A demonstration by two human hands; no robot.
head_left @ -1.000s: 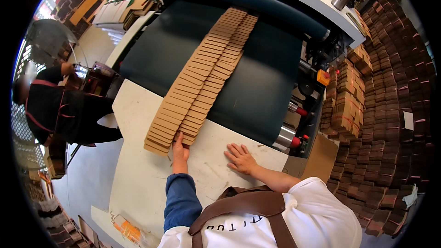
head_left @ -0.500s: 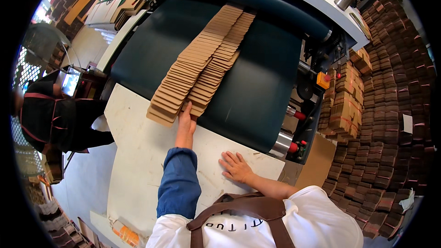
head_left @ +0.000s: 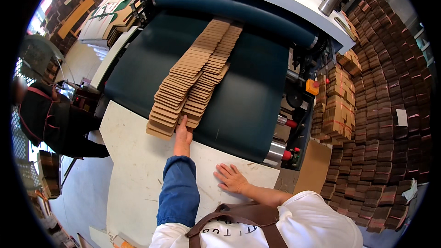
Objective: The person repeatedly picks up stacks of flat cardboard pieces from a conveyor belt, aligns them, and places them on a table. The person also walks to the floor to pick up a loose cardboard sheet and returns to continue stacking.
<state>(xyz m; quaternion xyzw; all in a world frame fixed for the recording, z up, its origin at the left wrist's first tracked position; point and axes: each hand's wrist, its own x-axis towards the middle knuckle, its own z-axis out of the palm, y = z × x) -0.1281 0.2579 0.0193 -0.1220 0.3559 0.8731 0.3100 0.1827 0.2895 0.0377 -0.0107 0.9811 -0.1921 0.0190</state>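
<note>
Two overlapping rows of thin brown cardboard pieces [head_left: 190, 78] lie on the dark green conveyor belt [head_left: 243, 105], their near ends reaching the white table [head_left: 133, 160]. At the near end of the right-hand row is my left hand [head_left: 182, 138], in a blue sleeve. One digit lies on top between the rows, and the others are partly hidden at the pieces' edge, closed on them. My right hand [head_left: 232, 179] rests flat on the table, fingers spread, holding nothing.
A dark roller [head_left: 234, 14] spans the belt's far end under a white machine cover. At right are an orange box with a red button [head_left: 312, 86] and tied brown cardboard stacks [head_left: 376, 110]. Another person [head_left: 50, 119] in dark clothes stands at left.
My view has shifted, so the belt and table sit lower in the picture. My left hand stays at the cardboard's near end, and my right hand stays flat on the table.
</note>
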